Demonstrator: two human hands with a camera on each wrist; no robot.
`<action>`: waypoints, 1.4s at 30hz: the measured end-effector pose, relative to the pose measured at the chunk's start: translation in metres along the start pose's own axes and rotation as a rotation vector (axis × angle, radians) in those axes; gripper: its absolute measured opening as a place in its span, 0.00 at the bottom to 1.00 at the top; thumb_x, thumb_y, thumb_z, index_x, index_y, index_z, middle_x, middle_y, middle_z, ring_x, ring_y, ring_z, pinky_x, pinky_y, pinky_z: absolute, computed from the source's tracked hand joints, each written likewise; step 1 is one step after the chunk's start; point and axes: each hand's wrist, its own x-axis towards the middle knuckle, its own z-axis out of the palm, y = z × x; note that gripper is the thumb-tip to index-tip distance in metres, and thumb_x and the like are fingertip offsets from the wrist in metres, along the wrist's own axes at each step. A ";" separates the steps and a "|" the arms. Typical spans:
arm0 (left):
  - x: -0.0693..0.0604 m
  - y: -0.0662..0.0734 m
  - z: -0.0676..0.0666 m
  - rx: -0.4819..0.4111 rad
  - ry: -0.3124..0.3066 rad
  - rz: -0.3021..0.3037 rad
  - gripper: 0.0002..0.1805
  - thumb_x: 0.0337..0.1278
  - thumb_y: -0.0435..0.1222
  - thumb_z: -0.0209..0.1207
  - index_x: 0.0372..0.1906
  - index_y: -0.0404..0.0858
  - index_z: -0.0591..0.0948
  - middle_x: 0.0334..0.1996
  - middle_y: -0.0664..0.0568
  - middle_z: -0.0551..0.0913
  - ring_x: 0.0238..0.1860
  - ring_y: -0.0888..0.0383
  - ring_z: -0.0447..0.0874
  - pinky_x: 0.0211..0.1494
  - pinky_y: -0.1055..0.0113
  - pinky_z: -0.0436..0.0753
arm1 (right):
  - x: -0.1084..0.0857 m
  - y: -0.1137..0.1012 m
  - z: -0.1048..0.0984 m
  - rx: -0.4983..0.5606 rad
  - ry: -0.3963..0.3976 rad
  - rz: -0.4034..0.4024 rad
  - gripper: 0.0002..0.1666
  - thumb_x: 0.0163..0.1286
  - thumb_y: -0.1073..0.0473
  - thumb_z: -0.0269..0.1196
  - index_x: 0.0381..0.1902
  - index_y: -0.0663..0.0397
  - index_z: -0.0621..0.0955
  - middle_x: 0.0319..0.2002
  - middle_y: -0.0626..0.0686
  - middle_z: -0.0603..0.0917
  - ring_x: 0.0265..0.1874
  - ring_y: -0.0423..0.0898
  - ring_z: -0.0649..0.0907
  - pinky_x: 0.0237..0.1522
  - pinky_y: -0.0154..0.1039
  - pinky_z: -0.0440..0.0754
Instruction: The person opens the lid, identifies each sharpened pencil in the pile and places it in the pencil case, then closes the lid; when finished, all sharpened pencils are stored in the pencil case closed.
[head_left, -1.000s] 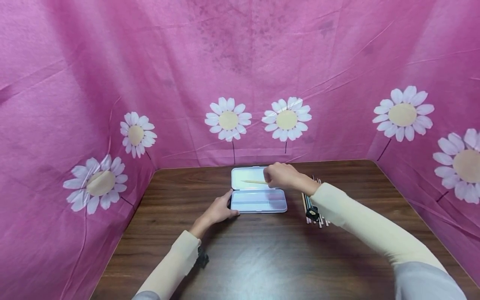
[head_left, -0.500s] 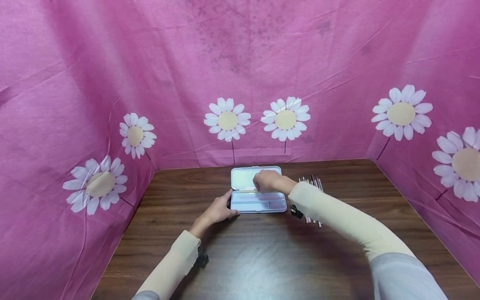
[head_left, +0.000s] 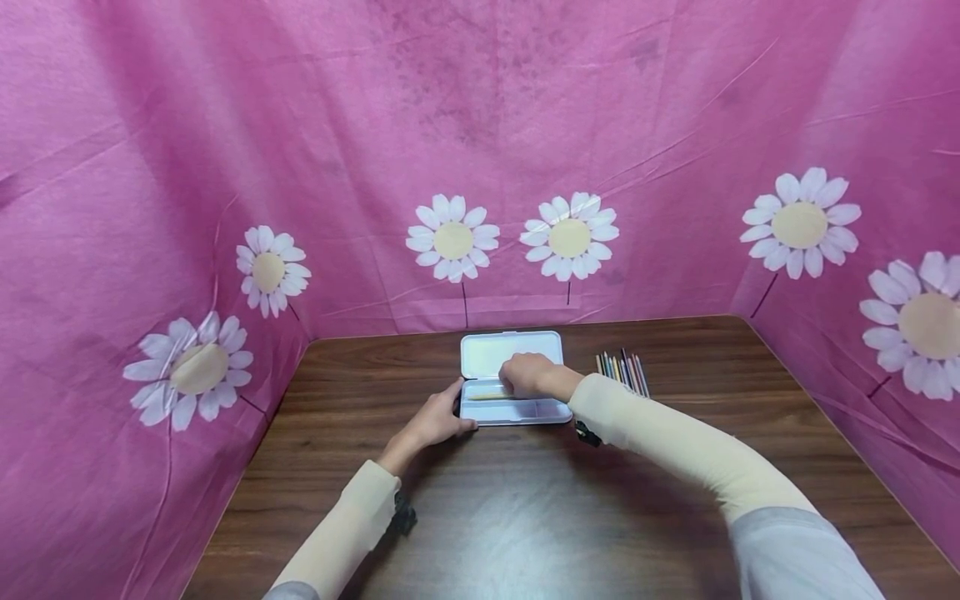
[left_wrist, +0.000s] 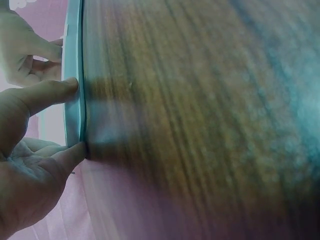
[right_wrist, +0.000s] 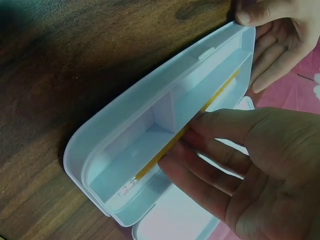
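A pale open pencil case (head_left: 517, 412) lies in the middle of the table, its lid (head_left: 480, 354) folded back away from me. My right hand (head_left: 527, 375) pinches a yellow pencil (head_left: 487, 397) lengthwise over the case's long rear compartment. The right wrist view shows the pencil (right_wrist: 160, 154) low between the compartment walls, its ferrule end toward the near corner; whether it touches the floor I cannot tell. My left hand (head_left: 437, 417) holds the case's left end, with the thumb around the front corner. In the left wrist view, fingertips (left_wrist: 70, 86) touch the case's wall (left_wrist: 73, 115).
Several coloured pencils (head_left: 622, 372) lie side by side on the table right of the case, partly hidden by the right sleeve (head_left: 660, 433). The brown wooden table (head_left: 480, 508) meets a pink cloth (head_left: 360, 275) with daisies at the back and sides.
My right hand has moved left and toward me with the yellow pencil, from over the lid down to the rear compartment. The left hand stays at the case's left end.
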 end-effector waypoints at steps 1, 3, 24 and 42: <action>0.000 0.000 0.000 0.000 -0.001 0.000 0.54 0.57 0.37 0.77 0.82 0.27 0.59 0.71 0.28 0.76 0.62 0.45 0.81 0.72 0.47 0.79 | 0.000 0.000 0.000 -0.001 -0.003 -0.001 0.11 0.66 0.68 0.68 0.27 0.47 0.86 0.30 0.48 0.87 0.31 0.46 0.82 0.39 0.49 0.87; 0.000 0.000 -0.001 -0.001 -0.004 -0.002 0.54 0.58 0.36 0.76 0.83 0.27 0.58 0.72 0.28 0.75 0.64 0.45 0.81 0.73 0.46 0.79 | 0.000 0.000 0.000 0.003 -0.014 0.003 0.11 0.66 0.68 0.68 0.28 0.47 0.87 0.31 0.48 0.88 0.32 0.47 0.83 0.41 0.49 0.88; 0.003 -0.001 0.000 0.014 -0.013 -0.017 0.54 0.60 0.38 0.76 0.84 0.28 0.58 0.73 0.30 0.75 0.61 0.47 0.81 0.73 0.49 0.79 | -0.016 0.019 -0.026 0.048 0.061 -0.047 0.10 0.64 0.68 0.65 0.27 0.49 0.85 0.26 0.46 0.83 0.27 0.42 0.76 0.33 0.39 0.78; 0.001 -0.002 0.001 0.008 -0.010 -0.015 0.54 0.59 0.38 0.76 0.83 0.26 0.57 0.74 0.28 0.72 0.67 0.45 0.80 0.75 0.47 0.77 | -0.109 0.090 -0.073 0.123 0.236 0.062 0.05 0.67 0.59 0.71 0.29 0.46 0.88 0.27 0.43 0.86 0.28 0.41 0.80 0.35 0.45 0.83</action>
